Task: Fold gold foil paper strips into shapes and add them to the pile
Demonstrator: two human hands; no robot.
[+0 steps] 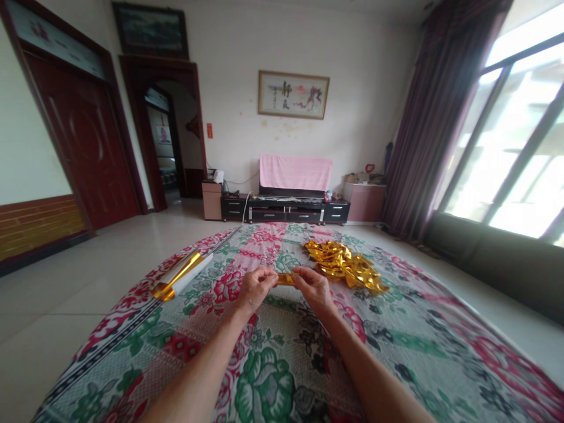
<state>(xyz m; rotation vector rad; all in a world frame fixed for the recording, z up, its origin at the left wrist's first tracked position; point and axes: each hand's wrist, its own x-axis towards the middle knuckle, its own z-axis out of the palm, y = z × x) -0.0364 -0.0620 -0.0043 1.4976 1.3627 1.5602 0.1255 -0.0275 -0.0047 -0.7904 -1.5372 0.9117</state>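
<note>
The gold foil strip (285, 279) is held level above the floral cloth (264, 382), stretched between the person's two hands. The left hand (257, 289) has its thumb and fingers closed in a pinch on one end; the right hand (314, 288) pinches the other end the same way, leaving only the short middle showing. It should weigh next to nothing and behave like thin metallic paper: flexible, quick to take a crease, a little slick on its shiny face and probably easy to tear if pulled hard. The ends look the right place to hold it, with light, even tension (a tight squeeze in the middle would likely crumple it). The pile of shiny gold foil pieces (352, 269) beside the right hand, all sharp folds and points, would probably flatten under pressure, so lift those by an edge.
</note>
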